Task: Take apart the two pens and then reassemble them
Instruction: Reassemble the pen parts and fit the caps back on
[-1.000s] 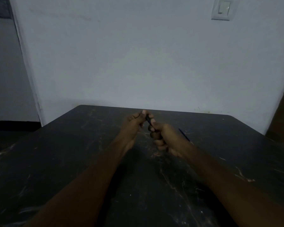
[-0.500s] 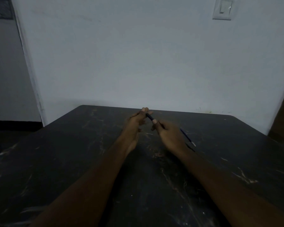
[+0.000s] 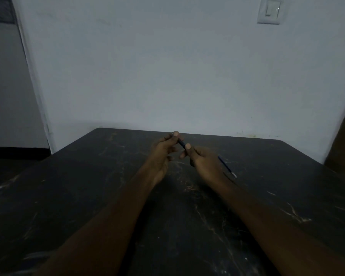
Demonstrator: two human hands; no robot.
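Above the far middle of the table [image 3: 72, 196], both hands meet on one pen.

Landmark: the dark, scuffed table; every place below is given relative to it.

Pen in hand: a dark slim pen barrel [image 3: 181, 144] held clear of the table top, slanting from upper left down to lower right between the two hands.

Left hand [image 3: 163, 154]: fingers closed in a pinch on the upper end of the barrel, the remaining fingers loosely curled; the palm faces inward.

Right hand [image 3: 204, 162]: thumb and forefinger closed on the lower end of the barrel; whether anything else lies inside the curled palm cannot be told.

Loose part: a thin blue refill [image 3: 226, 166] with a pale tip, showing just to the right of the right hand, toward the table's far right; whether it rests on the surface or trails from that hand is unclear in the dim light.

Second pen: not made out anywhere on the table.

Step, as judged: pulling or twisting the barrel's sections apart, or fitting them back; the frame does not settle which.

Handling, as judged: light, rigid, smooth plastic, likely slippery under bare fingertips. Short pinches close to the joint, one on each side, should give the best twist without bending. The refill is thin and will flex, so hold it near the tip end and feed it straight.

Risk, as judged: small dark parts may roll and vanish against the dark top.
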